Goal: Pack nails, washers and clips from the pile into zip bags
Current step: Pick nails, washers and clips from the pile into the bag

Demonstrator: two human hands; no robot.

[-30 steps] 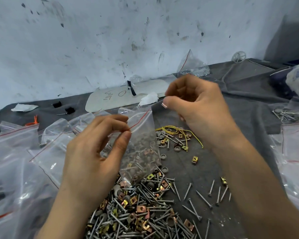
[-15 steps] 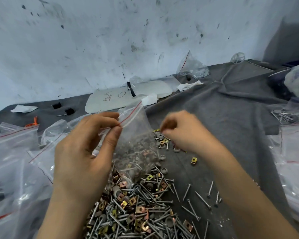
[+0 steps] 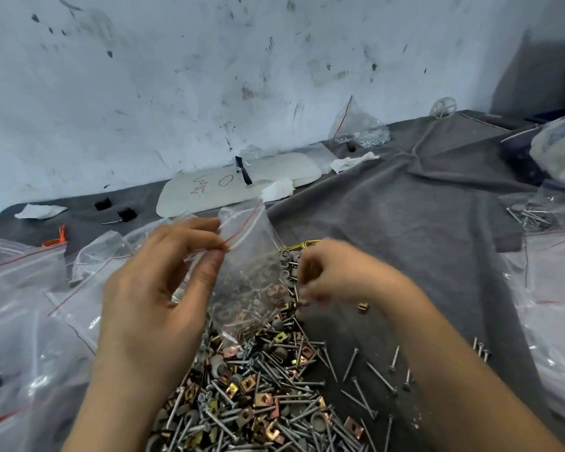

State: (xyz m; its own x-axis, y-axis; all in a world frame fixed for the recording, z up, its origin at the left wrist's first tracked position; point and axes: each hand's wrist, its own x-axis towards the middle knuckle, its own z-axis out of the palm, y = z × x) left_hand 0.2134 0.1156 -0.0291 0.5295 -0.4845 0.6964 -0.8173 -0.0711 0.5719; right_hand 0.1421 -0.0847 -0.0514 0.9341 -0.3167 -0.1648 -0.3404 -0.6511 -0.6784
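Pinching the red-striped mouth of a clear zip bag (image 3: 248, 265) between thumb and forefinger, the left hand (image 3: 150, 308) holds it upright, with the other fingers loosely bent behind. The bag hangs over the far end of the pile (image 3: 252, 396), its lower edge down among the hardware, and small dark parts show through its wall.

Just right of the bag, the right hand (image 3: 333, 275) is low over the pile's far edge with its fingers curled inward. It is blurred there, so it may be nipping a small part, but I cannot tell.

The pile of nails, grey washers and brass and copper square clips lies near, between the two forearms, on a grey cloth (image 3: 405, 223). Loose nails (image 3: 366, 376) are scattered to its right, and a single clip (image 3: 363, 308) sits apart beside the right wrist. A yellow wire (image 3: 302, 245) peeks out just beyond the right hand.

Empty zip bags (image 3: 20, 288) are heaped on the left, and more lie at the right edge. Far back, a white board (image 3: 235, 187) with red marks lies by the scuffed wall, and a bag of small metal parts (image 3: 356, 128) stands to its right.
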